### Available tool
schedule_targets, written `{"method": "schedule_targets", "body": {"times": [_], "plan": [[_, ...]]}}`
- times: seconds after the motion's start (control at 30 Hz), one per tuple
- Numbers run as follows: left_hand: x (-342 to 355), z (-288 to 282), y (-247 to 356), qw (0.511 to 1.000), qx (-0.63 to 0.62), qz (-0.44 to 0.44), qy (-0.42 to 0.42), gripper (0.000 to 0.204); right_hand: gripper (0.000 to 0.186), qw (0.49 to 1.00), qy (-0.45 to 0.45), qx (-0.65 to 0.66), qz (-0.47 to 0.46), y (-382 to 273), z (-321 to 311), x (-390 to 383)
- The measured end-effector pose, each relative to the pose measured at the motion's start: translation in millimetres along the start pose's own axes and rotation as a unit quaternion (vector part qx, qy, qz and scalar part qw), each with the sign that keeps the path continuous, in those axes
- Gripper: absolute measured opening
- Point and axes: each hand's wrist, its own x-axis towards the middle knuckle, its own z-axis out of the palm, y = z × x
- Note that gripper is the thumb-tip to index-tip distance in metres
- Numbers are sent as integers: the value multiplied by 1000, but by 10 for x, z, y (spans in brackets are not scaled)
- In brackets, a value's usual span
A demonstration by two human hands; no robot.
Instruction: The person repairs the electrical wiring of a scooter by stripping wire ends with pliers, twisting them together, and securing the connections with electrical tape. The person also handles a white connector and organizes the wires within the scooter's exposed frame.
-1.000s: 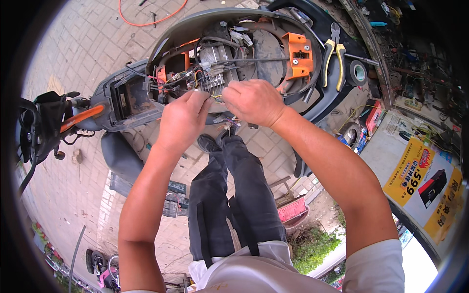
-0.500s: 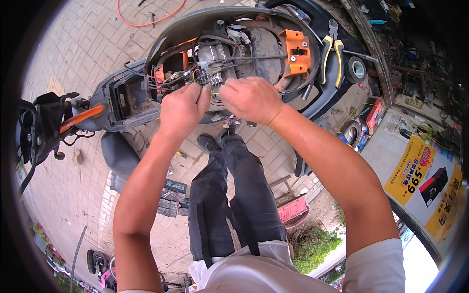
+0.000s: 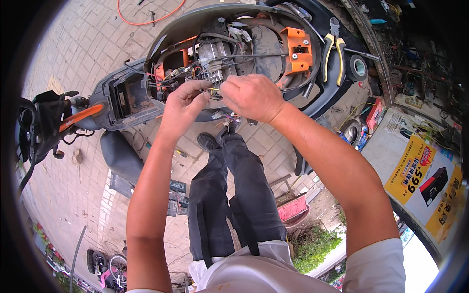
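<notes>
Over the opened body of a scooter (image 3: 161, 41), both my hands are at its near edge, beside a finned metal controller (image 3: 213, 54). A thin yellow wire (image 3: 215, 89) spans the small gap between them. My right hand (image 3: 251, 97) is closed in a pinch at the wire's right end; its fingertips are partly hidden. My left hand (image 3: 185, 105) has thumb and forefinger apart near the wire's other end, with no clear grip on it. Left of the controller lies a tangle of coloured wires (image 3: 178, 73). More loose wire ends (image 3: 232, 117) hang below my right hand.
Pliers with yellow handles (image 3: 333, 58) and a roll of black tape (image 3: 358, 67) rest on the scooter's rear. An orange bracket (image 3: 297, 49) stands inside the body. The removed seat (image 3: 119, 154) lies on the paving at left. A cluttered bench (image 3: 386, 127) stands at right.
My left hand has opened from a pinch, its thumb and forefinger parting. The yellow wire now shows more clearly between my hands. My right hand stays pinched, nearly in place.
</notes>
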Motion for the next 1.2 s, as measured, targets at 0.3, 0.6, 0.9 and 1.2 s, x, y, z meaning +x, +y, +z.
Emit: {"method": "schedule_targets", "body": {"times": [0.3, 0.6, 0.9, 1.2], "plan": [[74, 27, -145, 996, 82, 10, 22, 11, 17, 1000, 10, -3, -3, -10, -6, 23], [104, 54, -173, 984, 111, 14, 138, 14, 20, 1000, 16, -4, 18, 5, -16, 19], [123, 61, -129, 989, 46, 11, 142, 27, 19, 997, 40, 7, 64, -8, -1, 33], [159, 18, -191, 984, 136, 40, 108, 28, 21, 997, 43, -1, 66, -17, -7, 29]]}}
